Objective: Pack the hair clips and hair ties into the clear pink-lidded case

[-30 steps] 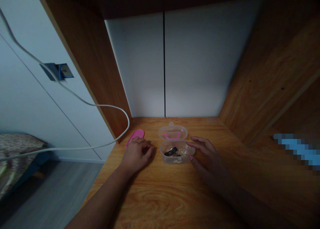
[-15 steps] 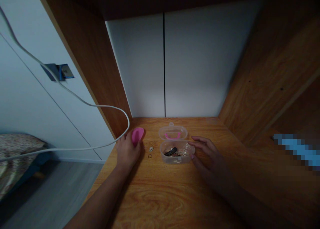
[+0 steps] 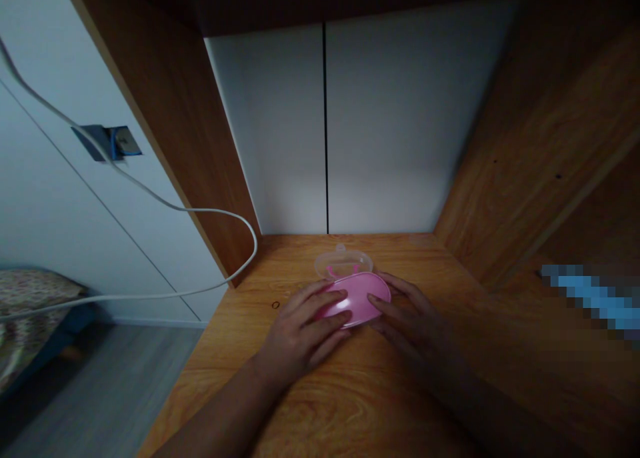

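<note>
Left hand (image 3: 299, 331): open, not clenched, fingers extended and slightly spread, lying across the left half of the pink oval cover (image 3: 361, 299), fingertips directed to the right. Right hand (image 3: 411, 319): in shadow, fingers curved against the cover's right end, thumb side toward the cover. Cannot tell whether this hand is gripping or only touching.

Pink oval cover: smooth, slightly domed, glossy plastic. Long axis runs across the view, left to right, with the right end slightly farther from the wearer. It lies over the front section of a clear plastic box (image 3: 343, 262), flat rather than on edge, between the two hands. Anything beneath it is hidden.

Clear box: translucent, rounded section visible behind the cover, on the far side from the wearer, with a small tab (image 3: 341, 249) pointing toward the back panel. A pink strip (image 3: 343, 269) shows through or inside this section, partly hidden by the cover.

Small dark ring (image 3: 275, 305) lies on the desktop left of the left hand, near its fingers but not touching.

Surroundings: orange-brown wood-grain desktop (image 3: 360, 405) bounded by wood-grain side panels (image 3: 200, 145), with a white back panel (image 3: 270, 131) split by a dark vertical seam. White cable (image 3: 250, 248) loops beside the left panel. Blue object (image 3: 593, 291) at right is too blurred to identify.
</note>
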{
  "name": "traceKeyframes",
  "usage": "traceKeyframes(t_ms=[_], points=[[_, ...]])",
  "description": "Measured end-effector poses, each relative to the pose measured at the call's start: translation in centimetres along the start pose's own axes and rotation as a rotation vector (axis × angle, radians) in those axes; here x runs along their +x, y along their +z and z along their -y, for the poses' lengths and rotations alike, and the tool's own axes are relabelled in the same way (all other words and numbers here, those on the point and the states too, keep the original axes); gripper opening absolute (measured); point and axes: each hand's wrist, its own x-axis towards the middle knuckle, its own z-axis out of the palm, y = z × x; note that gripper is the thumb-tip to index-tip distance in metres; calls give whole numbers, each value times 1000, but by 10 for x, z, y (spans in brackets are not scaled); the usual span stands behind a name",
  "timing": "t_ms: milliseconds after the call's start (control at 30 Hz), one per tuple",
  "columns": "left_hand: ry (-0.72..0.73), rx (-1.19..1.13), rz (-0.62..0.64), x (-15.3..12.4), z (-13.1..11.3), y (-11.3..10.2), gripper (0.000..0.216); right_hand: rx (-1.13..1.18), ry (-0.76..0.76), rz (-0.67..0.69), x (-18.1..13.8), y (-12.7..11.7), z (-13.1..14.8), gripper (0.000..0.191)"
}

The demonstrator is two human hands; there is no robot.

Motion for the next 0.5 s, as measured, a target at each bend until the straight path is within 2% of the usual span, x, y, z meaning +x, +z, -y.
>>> traceKeyframes(t_ms=[133, 267, 400, 500], points=[[-70, -1, -37, 0, 2, 4, 32, -46, 69, -40, 1, -2, -4, 26], [-170, -21, -55, -4, 8, 6, 29, -67, 197, -73, 2, -2, -8, 20], [-258, -86, -2, -8, 13, 8, 24, -75, 212, -28, 1, 2, -16, 18], [-308, -159, -17, -8, 15, 9, 19, -78, 232, 20, 0, 6, -21, 18]])
